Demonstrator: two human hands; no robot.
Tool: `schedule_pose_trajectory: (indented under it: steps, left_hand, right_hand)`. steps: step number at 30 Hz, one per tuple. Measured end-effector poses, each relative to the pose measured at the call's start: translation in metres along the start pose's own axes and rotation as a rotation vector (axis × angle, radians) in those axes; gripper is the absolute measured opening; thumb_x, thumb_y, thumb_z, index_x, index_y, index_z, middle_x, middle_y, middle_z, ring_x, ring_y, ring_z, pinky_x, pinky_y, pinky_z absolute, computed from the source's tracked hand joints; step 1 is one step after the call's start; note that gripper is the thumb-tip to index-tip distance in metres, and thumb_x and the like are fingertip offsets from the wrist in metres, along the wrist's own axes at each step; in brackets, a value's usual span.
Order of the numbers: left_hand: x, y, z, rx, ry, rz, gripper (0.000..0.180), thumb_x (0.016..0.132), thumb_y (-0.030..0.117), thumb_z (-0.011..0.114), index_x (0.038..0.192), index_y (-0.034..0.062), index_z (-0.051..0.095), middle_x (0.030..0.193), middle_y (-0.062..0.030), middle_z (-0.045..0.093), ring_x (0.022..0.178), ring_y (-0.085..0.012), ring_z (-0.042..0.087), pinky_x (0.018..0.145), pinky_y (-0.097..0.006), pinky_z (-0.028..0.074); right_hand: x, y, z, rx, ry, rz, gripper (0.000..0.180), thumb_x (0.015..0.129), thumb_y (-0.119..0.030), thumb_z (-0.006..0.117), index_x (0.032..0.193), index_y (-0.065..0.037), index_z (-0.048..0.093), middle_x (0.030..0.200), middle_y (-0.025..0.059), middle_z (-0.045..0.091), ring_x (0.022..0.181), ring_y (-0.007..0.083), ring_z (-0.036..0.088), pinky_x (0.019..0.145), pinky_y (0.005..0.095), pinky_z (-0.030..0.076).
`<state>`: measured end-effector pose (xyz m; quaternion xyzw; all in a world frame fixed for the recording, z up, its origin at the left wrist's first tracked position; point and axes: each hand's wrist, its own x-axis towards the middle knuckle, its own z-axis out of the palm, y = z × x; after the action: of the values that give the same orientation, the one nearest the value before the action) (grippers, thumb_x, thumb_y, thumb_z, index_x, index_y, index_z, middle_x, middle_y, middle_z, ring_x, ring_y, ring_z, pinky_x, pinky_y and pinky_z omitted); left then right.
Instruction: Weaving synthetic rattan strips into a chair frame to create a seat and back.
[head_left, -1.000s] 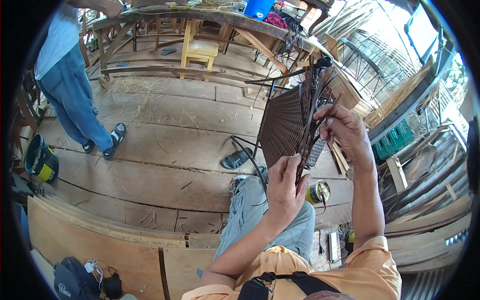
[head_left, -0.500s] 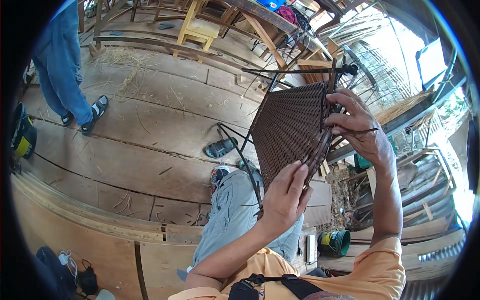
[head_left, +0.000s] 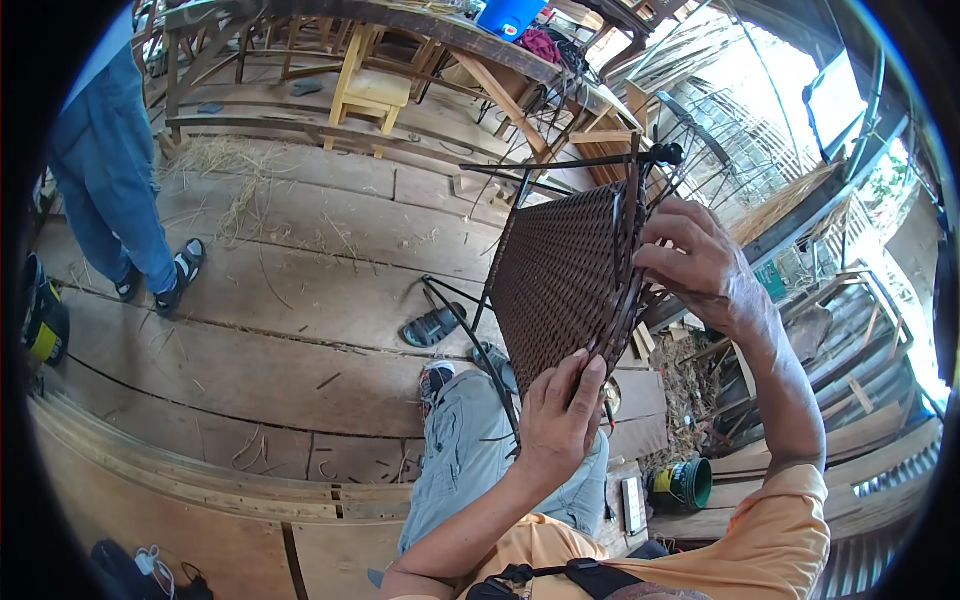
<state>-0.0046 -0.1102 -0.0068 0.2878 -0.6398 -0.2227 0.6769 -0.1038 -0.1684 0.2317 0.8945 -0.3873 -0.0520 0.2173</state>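
A dark brown woven seat (head_left: 560,275) on a thin black metal frame stands tilted over my lap, its weave facing left. My left hand (head_left: 560,410) is closed over the near corner of its rim, the fingers lying on the weave. At the right-hand edge my right hand (head_left: 700,265) is bent, with thumb and fingers pinching at the woven rim. Its fingertips partly cover that edge, so I cannot make out a separate strand between them. A black frame leg (head_left: 470,335) reaches down past my knee, and a round black knob (head_left: 667,154) tops the far corner.
A person in blue jeans (head_left: 100,170) stands on the plank floor (head_left: 240,370) at the left. An empty sandal (head_left: 432,325) lies beyond my knee. A dark green bucket (head_left: 682,484) is at my right. Behind are a yellow wooden chair (head_left: 370,88) and a long bench (head_left: 400,20).
The right fingers have drawn in closer to the rim; the loose strand that stuck out past them no longer shows. My left hand keeps its place on the corner. The view has shifted slightly.
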Motion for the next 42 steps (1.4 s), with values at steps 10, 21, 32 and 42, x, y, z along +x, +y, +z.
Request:
schedule_pose_trajectory:
  steps: [10, 21, 32, 42]
  left_hand:
    - [0.005, -0.002, 0.002, -0.062, 0.028, -0.018, 0.063, 0.074, 0.004, 0.071, 0.133, 0.0127, 0.049, 0.12, -0.0186, 0.052, 0.105, -0.0342, 0.053, 0.089, -0.042, 0.045]
    - [0.002, -0.005, 0.001, -0.137, 0.019, -0.044, 0.064, 0.073, -0.003, 0.069, 0.133, 0.0091, 0.049, 0.118, -0.0227, 0.051, 0.104, -0.0355, 0.057, 0.086, -0.039, 0.05]
    - [0.003, -0.002, -0.002, -0.019, -0.047, -0.018, 0.064, 0.075, -0.001, 0.07, 0.134, 0.0065, 0.046, 0.122, -0.0226, 0.051, 0.105, -0.0362, 0.054, 0.087, -0.04, 0.047]
    - [-0.006, -0.001, 0.004, 0.068, -0.084, -0.019, 0.058, 0.082, -0.001, 0.062, 0.135, -0.0037, 0.039, 0.125, -0.0247, 0.048, 0.114, -0.0388, 0.048, 0.097, -0.045, 0.039]
  right_hand:
    - [-0.004, 0.014, 0.004, -0.056, 0.043, -0.07, 0.027, 0.067, -0.006, 0.065, 0.094, -0.008, 0.061, 0.111, 0.01, 0.054, 0.111, 0.0319, 0.052, 0.088, 0.0412, 0.047]
    - [-0.004, 0.022, 0.007, 0.507, -0.056, 0.25, 0.021, 0.086, -0.02, 0.064, 0.089, 0.0, 0.059, 0.08, 0.0087, 0.057, 0.077, 0.0219, 0.056, 0.07, 0.0334, 0.044]
    - [-0.006, 0.034, 0.015, 0.683, -0.146, 0.373, 0.011, 0.076, -0.009, 0.066, 0.081, -0.002, 0.059, 0.076, 0.006, 0.057, 0.074, 0.0196, 0.056, 0.068, 0.0326, 0.045]
    - [-0.011, 0.039, 0.018, 0.722, -0.139, 0.485, 0.017, 0.073, -0.013, 0.071, 0.084, -0.002, 0.066, 0.073, 0.0063, 0.066, 0.069, 0.015, 0.061, 0.064, 0.0323, 0.046]
